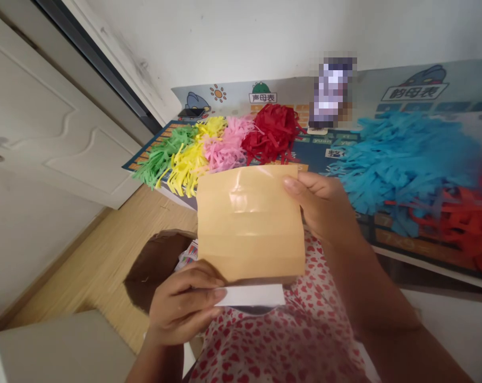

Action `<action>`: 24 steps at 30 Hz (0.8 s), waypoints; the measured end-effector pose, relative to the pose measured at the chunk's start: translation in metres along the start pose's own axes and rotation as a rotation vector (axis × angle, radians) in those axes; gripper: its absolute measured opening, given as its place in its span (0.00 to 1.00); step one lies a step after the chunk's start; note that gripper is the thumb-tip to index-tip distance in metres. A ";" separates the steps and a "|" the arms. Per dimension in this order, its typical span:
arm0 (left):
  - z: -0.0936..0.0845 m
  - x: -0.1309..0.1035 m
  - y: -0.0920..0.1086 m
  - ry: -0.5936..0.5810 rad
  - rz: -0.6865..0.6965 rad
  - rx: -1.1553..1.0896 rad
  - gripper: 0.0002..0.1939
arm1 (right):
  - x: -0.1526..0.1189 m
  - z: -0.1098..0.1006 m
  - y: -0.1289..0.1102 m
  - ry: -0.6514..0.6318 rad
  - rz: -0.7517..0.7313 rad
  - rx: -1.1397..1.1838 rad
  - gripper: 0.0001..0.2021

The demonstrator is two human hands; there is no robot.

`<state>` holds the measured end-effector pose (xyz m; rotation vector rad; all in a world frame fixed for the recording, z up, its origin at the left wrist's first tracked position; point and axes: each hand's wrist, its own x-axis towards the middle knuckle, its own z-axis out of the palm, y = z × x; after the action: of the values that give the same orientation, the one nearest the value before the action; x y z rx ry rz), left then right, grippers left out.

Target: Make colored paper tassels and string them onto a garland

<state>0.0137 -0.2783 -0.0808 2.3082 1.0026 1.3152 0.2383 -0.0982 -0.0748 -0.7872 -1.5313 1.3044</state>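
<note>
A glossy yellow-orange sheet of paper (251, 223) with horizontal creases is held up over my lap. My right hand (324, 207) pinches its upper right edge, thumb on the near face. Below the sheet's lower edge, my left hand (187, 303) is closed on a white paper strip (252, 295), with the thumb on top. Its fingers also lie against the sheet's lower left corner. Whether strip and sheet are joined I cannot tell.
On the table's printed mat (316, 149) lie bundles of green (167, 151), yellow (185, 165), pink (228, 143), dark red (272, 133), blue (404, 159) and orange-red (464, 218) paper fringe. A blurred-out phone (332, 93) leans at the back. An open cardboard box (145, 282) stands at left.
</note>
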 end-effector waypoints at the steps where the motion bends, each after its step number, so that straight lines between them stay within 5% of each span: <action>1: 0.000 0.000 0.000 -0.006 -0.002 -0.003 0.13 | 0.000 0.001 0.000 0.003 0.003 0.008 0.18; 24: 0.004 0.000 0.004 -0.024 -0.022 0.025 0.10 | 0.017 0.003 0.016 0.072 0.228 0.346 0.09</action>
<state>0.0187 -0.2804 -0.0808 2.3189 1.0392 1.2710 0.2277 -0.0801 -0.0865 -0.7893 -1.1395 1.6365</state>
